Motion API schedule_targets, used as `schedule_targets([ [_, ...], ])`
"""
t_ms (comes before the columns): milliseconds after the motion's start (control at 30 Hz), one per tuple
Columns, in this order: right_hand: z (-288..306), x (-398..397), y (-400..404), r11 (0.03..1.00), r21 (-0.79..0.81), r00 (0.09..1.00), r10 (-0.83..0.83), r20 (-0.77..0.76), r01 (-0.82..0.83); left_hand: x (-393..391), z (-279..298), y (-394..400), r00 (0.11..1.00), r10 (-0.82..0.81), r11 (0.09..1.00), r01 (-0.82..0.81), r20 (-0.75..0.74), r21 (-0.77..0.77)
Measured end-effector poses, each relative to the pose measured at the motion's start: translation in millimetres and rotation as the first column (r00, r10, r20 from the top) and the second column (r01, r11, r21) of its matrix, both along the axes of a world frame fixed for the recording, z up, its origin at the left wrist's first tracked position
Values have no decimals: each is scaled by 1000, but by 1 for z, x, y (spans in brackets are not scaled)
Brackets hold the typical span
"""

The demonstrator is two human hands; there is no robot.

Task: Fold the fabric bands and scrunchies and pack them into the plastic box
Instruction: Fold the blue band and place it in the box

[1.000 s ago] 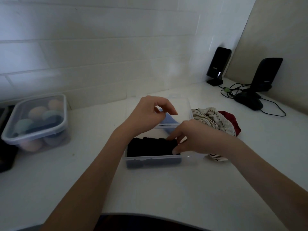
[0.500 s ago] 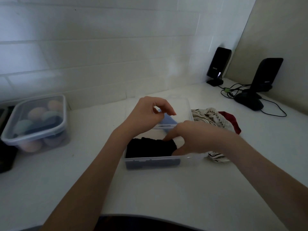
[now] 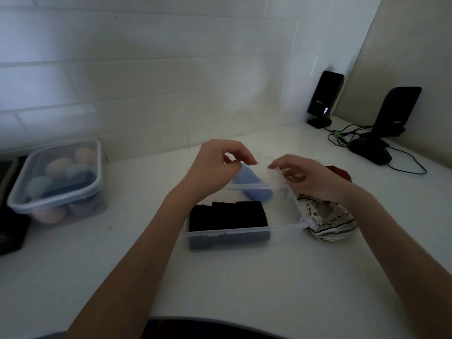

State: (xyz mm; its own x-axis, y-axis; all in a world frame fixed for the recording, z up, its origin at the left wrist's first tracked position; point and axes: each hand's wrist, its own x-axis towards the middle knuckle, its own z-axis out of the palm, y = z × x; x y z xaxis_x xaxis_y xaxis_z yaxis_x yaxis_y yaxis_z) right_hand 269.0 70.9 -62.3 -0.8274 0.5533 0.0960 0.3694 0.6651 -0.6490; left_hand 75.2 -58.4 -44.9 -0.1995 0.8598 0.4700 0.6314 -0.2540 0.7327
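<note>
Head view: a clear plastic box (image 3: 291, 204) sits in the middle of a white counter (image 3: 220, 277). Inside it, folded black bands (image 3: 227, 215) fill the near left part, toward 7 o'clock of the box, packed side by side. A folded blue band (image 3: 247, 181) lies tilted across the far left part, at about 11 o'clock of the box, its upper end at the left hand (image 3: 215, 167). That hand hovers over the far left corner with its thumb and forefinger pinched together on the top of the blue band, the other fingers curled. The right hand (image 3: 308, 177) is over the far right edge of the box, at about 1 o'clock, fingers loosely curved and pointing left; whether they have hold of anything cannot be told, as the spot beneath them is pale and blurred. The right part of the box shows only its clear floor.

Just beside the box at 3 o'clock lies a heap of striped cream fabric (image 3: 327, 221), touching the box's right wall, with a piece of red fabric (image 3: 341, 171) behind it, partly hidden by the right wrist.

At 9 o'clock on the counter stands a lidded container (image 3: 58, 182) holding rounded pastel sponges. At 1 o'clock, against the tiled wall (image 3: 146, 81), stand two dark stands (image 3: 324, 96) with black cables (image 3: 347, 135) trailing between them.
</note>
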Motion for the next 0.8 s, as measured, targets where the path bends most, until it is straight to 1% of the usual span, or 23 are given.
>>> schedule_targets([
  [67, -9, 0, 3, 992, -92, 991, -90, -96, 81, -1, 0, 1, 1000, 13, 1000, -14, 17, 19],
  [100, -12, 0, 6, 986, -114, 984, -134, -115, 121, -2, -1, 1, 1000, 18, 1000, -19, 20, 24],
  [133, -14, 1, 8, 986, -114, 986, -133, -96, 122, -2, -1, 2, 1000, 21, 1000, -21, 18, 23],
  [167, -15, 2, 9, 991, -103, 995, -93, -43, 88, -2, -2, 2, 1000, 20, 1000, -20, 13, 19],
  [233, -15, 1, 5, 996, -83, 995, 32, 99, -23, -1, -3, 2, 1000, 19, 1000, -19, 6, 13],
  [267, -15, -1, 1, 995, -87, 985, 64, 159, -50, -1, -3, 2, 1000, 21, 1000, -21, 6, 10],
  [333, -23, -7, 0, 994, -85, 979, 84, 186, -69, -1, -3, 2, 1000, 22, 1000, -22, 16, 8],
  [400, -31, -14, 1, 997, -67, 986, 55, 159, -45, -2, -3, 2, 1000, 24, 1000, -24, 16, 8],
  [533, -30, -15, -3, 999, -15, 999, -43, -3, 43, -2, -4, 2, 999, 35, 999, -35, -1, -7],
  [600, -26, -8, 0, 997, 37, 998, -66, -25, 67, -1, -3, 2, 999, 40, 999, -40, -4, -9],
  [667, -16, 1, 3, 993, 66, 991, -91, -101, 98, -1, -3, 2, 999, 44, 999, -44, 0, -1],
  [733, -6, 7, 5, 984, 65, 965, -149, -214, 167, -1, -3, 2, 999, 42, 999, -42, 17, 9],
  [800, 0, 9, 5, 968, 36, 913, -223, -341, 250, 1, -2, 1, 999, 32, 999, -32, 24, 13],
])
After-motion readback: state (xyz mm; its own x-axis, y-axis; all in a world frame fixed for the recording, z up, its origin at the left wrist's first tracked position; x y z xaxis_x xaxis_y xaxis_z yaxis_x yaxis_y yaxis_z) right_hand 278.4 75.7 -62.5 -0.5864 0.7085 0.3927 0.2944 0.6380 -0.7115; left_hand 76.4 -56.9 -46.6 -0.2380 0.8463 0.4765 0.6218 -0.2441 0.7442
